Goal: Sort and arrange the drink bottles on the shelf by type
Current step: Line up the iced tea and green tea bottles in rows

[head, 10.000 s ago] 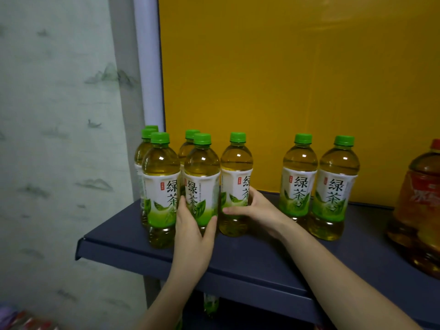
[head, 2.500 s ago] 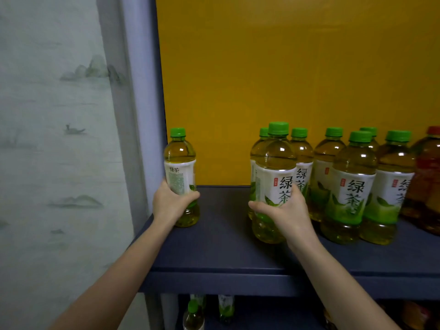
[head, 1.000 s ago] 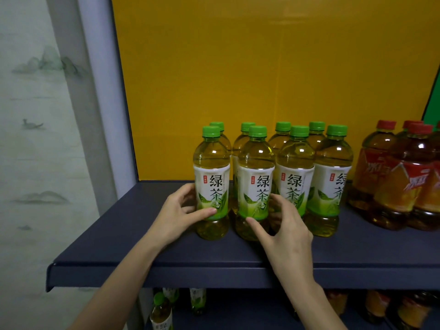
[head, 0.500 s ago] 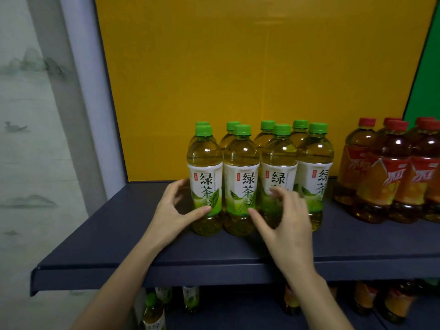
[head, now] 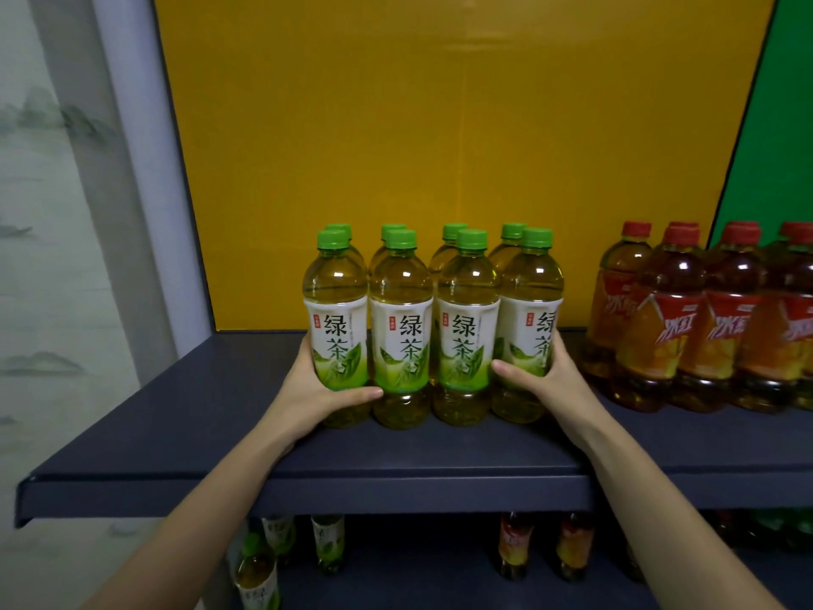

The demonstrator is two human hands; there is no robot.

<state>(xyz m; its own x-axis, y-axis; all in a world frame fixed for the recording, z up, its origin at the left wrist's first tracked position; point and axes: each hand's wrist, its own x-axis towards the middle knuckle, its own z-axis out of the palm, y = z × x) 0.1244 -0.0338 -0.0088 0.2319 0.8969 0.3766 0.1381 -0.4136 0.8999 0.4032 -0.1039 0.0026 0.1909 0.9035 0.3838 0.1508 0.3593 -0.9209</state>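
Eight green tea bottles (head: pixel 400 336) stood upright on the dark blue shelf (head: pixel 198 438), packed in a tight block of two rows, four in front and four behind. Green caps, white and green labels facing the camera, pale yellow liquid. The block sat about mid-shelf, set back from the front edge and near the yellow back panel (head: pixel 440 125).

The left hand (head: pixel 314 389) gripped the leftmost front bottle (head: pixel 336 310) low down. Its thumb (head: pixel 356 394) lay across the front just under the label and reached toward the next bottle; the fingers wrapped round the far side, out of sight. The right hand (head: pixel 550 380) gripped the rightmost front bottle (head: pixel 530 310) the same way, thumb (head: pixel 514 372) across the lower label, fingers round the outer side. The hands were well apart, one at each end of the front row, with the two middle bottles between them. Both forearms came up from the bottom of the view.

Right of the block, across a small gap, stood a group of red-capped iced tea bottles (head: pixel 660 336) with red and orange labels, also upright and close together. A green panel (head: pixel 783 125) sat behind them at far right. A white post (head: pixel 140 169) and landscape-print wallpaper (head: pixel 44 257) were at left. On the lower shelf, a few green tea bottles (head: pixel 327 543) were under the left side and red-label bottles (head: pixel 514 543) were under the right, dim.
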